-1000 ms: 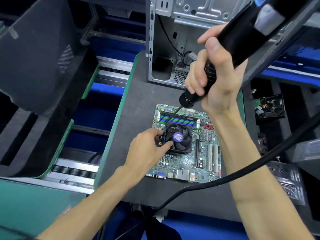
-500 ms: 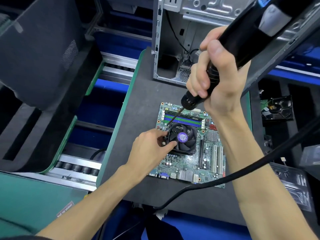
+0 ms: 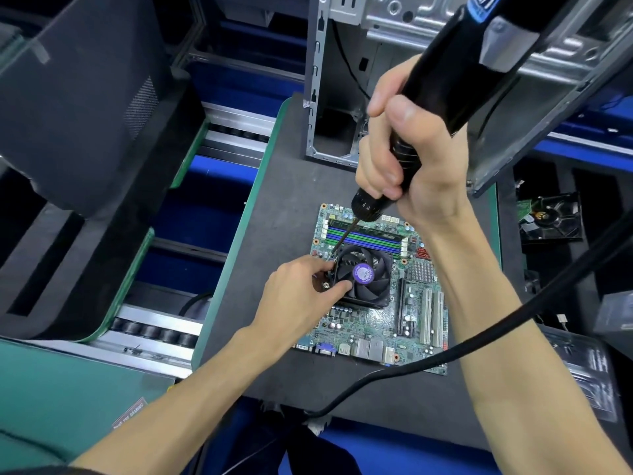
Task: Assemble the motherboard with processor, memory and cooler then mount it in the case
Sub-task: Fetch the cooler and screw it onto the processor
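A green motherboard [image 3: 373, 323] lies flat on a dark grey mat [image 3: 284, 200]. Its black cooler fan [image 3: 364, 275] with a purple hub sticker sits over the socket, and memory sticks [image 3: 370, 238] fill the slots behind it. My left hand [image 3: 301, 293] grips the fan's near-left corner, thumb on the frame. My right hand [image 3: 407, 162] is wrapped around a black electric screwdriver [image 3: 445, 80], held tilted. Its bit [image 3: 344, 236] points down at the cooler's far-left corner. The open metal case [image 3: 428, 39] stands behind the board.
The screwdriver's black cable [image 3: 445, 354] loops across the board's near-right corner. A roller conveyor [image 3: 154, 334] with green-edged pallets runs at the left. A second black fan [image 3: 551, 217] and clear plastic trays [image 3: 582, 371] lie at the right.
The view has shifted slightly, so board and hands sit further right in frame. The screwdriver bit has come down onto the cooler's far-left corner. My left hand keeps its hold on the fan.
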Available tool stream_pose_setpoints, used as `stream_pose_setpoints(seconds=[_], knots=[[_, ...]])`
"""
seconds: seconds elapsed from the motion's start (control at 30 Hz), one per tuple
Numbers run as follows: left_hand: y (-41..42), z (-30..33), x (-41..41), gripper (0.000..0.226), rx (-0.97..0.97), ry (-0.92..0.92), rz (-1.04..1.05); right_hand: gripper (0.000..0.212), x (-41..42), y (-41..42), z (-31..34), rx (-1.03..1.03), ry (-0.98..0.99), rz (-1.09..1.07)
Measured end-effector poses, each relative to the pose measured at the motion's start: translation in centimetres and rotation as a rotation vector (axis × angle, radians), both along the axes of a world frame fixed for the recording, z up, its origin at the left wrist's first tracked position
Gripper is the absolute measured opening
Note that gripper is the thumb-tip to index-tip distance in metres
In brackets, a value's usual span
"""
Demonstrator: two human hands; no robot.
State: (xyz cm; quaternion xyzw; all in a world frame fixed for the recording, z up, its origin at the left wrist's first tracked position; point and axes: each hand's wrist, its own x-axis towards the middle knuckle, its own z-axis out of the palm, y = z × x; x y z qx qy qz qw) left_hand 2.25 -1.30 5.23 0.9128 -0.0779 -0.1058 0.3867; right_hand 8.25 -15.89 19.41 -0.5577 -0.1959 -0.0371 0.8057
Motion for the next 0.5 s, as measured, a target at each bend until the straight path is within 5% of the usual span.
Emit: stream_pose_setpoints(seconds=[0.2,0.5], knots=[[0.1,-0.4,0.1,0.048,-0.012,-0.001,-0.008,0.008,1.0,1.0,-0.2,-0.042,-0.014,0.12],[0.2,-0.7,0.4,0.047,-0.008,0.025,-0.02,0.01,1.5,1.5,-0.7,-0.058,-0.019,-0.084]])
